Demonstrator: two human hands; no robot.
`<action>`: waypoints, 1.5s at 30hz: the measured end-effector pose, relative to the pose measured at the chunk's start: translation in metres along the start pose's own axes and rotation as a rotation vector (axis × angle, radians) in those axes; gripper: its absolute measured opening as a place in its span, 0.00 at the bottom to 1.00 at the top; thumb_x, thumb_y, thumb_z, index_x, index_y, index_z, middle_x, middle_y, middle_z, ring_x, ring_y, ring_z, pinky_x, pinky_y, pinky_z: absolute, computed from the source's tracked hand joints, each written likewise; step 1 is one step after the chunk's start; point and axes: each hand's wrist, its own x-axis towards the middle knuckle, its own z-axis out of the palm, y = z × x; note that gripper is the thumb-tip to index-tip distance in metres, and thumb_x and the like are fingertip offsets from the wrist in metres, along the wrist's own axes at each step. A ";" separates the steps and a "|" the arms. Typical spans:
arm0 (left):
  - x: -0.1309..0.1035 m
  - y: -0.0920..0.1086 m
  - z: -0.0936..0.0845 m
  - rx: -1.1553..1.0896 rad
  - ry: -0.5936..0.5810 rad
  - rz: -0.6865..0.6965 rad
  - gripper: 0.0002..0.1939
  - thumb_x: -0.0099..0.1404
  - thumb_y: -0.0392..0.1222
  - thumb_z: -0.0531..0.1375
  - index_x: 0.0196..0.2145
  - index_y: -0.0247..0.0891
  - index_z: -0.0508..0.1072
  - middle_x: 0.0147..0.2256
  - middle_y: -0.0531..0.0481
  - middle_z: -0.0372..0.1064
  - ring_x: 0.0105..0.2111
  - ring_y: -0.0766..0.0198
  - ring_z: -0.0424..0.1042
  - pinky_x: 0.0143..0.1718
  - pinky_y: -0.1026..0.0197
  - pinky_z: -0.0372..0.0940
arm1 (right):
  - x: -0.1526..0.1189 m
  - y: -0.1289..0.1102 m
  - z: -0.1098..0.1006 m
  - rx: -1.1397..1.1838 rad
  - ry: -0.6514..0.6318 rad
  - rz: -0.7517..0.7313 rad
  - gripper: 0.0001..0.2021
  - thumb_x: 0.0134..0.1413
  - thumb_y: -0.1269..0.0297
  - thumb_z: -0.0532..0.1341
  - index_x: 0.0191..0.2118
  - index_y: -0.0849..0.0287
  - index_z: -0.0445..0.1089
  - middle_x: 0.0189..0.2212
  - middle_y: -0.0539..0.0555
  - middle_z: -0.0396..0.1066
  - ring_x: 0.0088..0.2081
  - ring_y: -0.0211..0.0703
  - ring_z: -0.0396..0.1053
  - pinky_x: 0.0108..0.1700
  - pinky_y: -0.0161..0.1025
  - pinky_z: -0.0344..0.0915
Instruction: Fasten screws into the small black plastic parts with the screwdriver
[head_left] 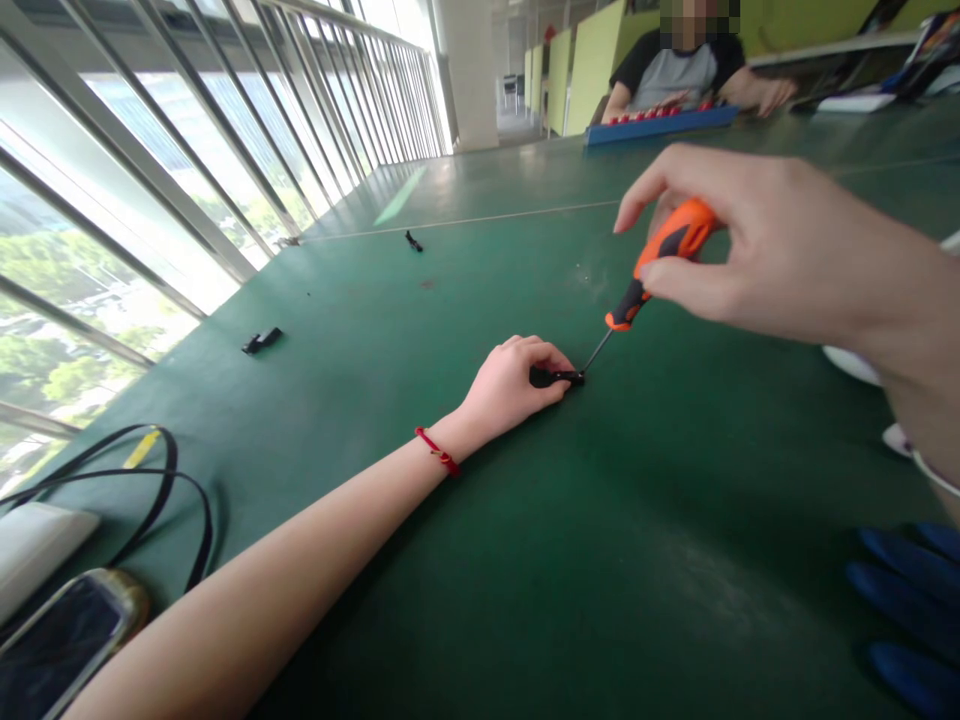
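My left hand (pixel 517 378) rests on the green table (pixel 480 560) near the middle, its fingers closed on a small black part (pixel 555 378). Above and to the right, my right hand (pixel 742 235) grips an orange and black screwdriver (pixel 660 255) by its handle. The shaft slants down to the left, and its tip meets the right end of the black part. Whether the tip sits in a screw is too small to tell.
Two small black pieces (pixel 262 341) (pixel 414 241) lie left and farther back. A phone (pixel 67 640), white box (pixel 37 550) and black cable (pixel 176 470) sit lower left; blue glove fingers (pixel 907 590) lower right. Across the table, a person (pixel 686 70) sits behind a blue tray (pixel 660 125).
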 end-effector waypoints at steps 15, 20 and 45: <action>0.000 0.001 0.000 0.009 -0.003 0.006 0.07 0.56 0.36 0.60 0.33 0.38 0.76 0.33 0.51 0.72 0.35 0.63 0.68 0.40 0.60 0.63 | -0.001 -0.001 -0.001 0.045 -0.012 0.029 0.11 0.49 0.55 0.58 0.26 0.56 0.69 0.14 0.45 0.53 0.18 0.30 0.49 0.22 0.34 0.46; 0.000 0.000 0.000 0.009 -0.003 0.006 0.07 0.56 0.36 0.60 0.33 0.38 0.76 0.33 0.50 0.72 0.35 0.63 0.67 0.41 0.59 0.63 | -0.001 -0.002 -0.001 0.015 -0.035 0.028 0.10 0.45 0.56 0.61 0.32 0.55 0.68 0.15 0.44 0.56 0.19 0.30 0.52 0.22 0.34 0.49; 0.000 0.000 0.000 0.012 0.000 0.014 0.06 0.57 0.36 0.59 0.33 0.38 0.76 0.33 0.51 0.72 0.35 0.63 0.67 0.40 0.60 0.62 | -0.001 -0.002 0.003 0.072 -0.020 0.054 0.15 0.41 0.62 0.63 0.39 0.53 0.65 0.22 0.45 0.64 0.23 0.33 0.58 0.26 0.34 0.52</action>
